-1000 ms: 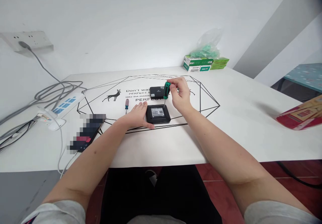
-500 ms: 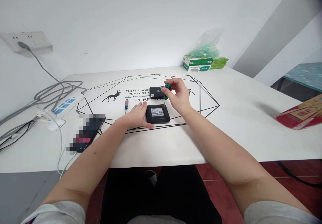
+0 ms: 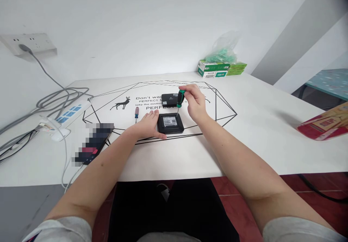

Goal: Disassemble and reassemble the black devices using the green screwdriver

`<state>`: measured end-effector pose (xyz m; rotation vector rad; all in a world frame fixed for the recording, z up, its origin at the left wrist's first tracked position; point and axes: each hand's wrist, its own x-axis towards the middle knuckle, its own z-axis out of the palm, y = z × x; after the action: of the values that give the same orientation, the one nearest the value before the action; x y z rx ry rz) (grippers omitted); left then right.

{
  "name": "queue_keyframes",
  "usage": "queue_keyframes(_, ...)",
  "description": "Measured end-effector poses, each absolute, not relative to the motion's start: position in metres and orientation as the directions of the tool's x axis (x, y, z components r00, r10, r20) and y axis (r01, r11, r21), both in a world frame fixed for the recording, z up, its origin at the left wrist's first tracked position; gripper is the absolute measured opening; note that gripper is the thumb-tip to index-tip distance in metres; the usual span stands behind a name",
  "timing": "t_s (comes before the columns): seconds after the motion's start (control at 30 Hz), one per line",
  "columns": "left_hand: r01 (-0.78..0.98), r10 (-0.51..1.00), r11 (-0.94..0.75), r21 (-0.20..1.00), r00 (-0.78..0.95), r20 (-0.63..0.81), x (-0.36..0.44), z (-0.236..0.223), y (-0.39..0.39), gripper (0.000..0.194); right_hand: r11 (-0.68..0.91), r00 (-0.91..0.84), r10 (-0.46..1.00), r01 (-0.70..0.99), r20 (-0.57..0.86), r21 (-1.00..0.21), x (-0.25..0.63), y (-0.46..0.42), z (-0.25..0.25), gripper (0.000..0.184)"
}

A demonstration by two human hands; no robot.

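Note:
A flat black square device [image 3: 171,130] with a white printed label lies on the table. My left hand [image 3: 148,124] rests flat at its left side, thumb and fingers spread against the edge. My right hand [image 3: 196,102] holds a green and black screwdriver [image 3: 180,100] by the top of its handle. The screwdriver stands nearly upright, its tip at the device's upper right corner. Just behind lies a black rectangular case or cover [image 3: 169,100], partly hidden by the screwdriver. A second, smaller screwdriver [image 3: 136,112] with a reddish and blue handle lies beyond my left hand.
At left are a phone [image 3: 95,144], a white power strip [image 3: 73,112] and coiled grey cables [image 3: 63,95]. Green and white boxes [image 3: 213,68] with a plastic bag [image 3: 224,51] stand against the wall. A red package [image 3: 323,126] lies at the right.
My right thumb has shifted back along the screwdriver handle, so more of the handle shows. The left hand and the device have stayed in place.

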<state>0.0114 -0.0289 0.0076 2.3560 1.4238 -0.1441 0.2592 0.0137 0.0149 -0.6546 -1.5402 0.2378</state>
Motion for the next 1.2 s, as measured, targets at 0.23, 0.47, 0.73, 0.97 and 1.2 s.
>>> queue_keyframes(0.23,0.861,0.828,-0.432,0.267,0.496,-0.261,0.012,0.007,-0.028,0.152,0.785,0.018,0.598,0.187,0.801,-0.59,0.262,0.02,0.014,0.039)
queue_keyframes(0.47,0.868,0.836,-0.409,0.282,0.48,-0.265,0.013,0.011,-0.03,0.151,0.698,-0.04,0.715,-0.002,0.698,-0.716,0.253,0.015,0.013,0.042)
queue_keyframes(0.73,0.878,0.84,-0.406,0.253,0.468,-0.276,0.014,0.012,-0.031,0.151,0.729,0.07,0.66,0.18,0.748,-0.66,0.246,0.014,0.009,0.033)
queue_keyframes(0.97,0.869,0.835,-0.412,0.275,0.481,-0.268,0.012,0.011,-0.031,0.152,0.712,0.062,0.697,0.063,0.715,-0.7,0.248,0.008,0.008,0.028)
queue_keyframes(1.2,0.86,0.829,-0.423,0.284,0.494,-0.261,0.01,0.006,-0.028,0.151,0.749,0.071,0.648,0.123,0.759,-0.651,0.243,0.01,0.004,0.034)
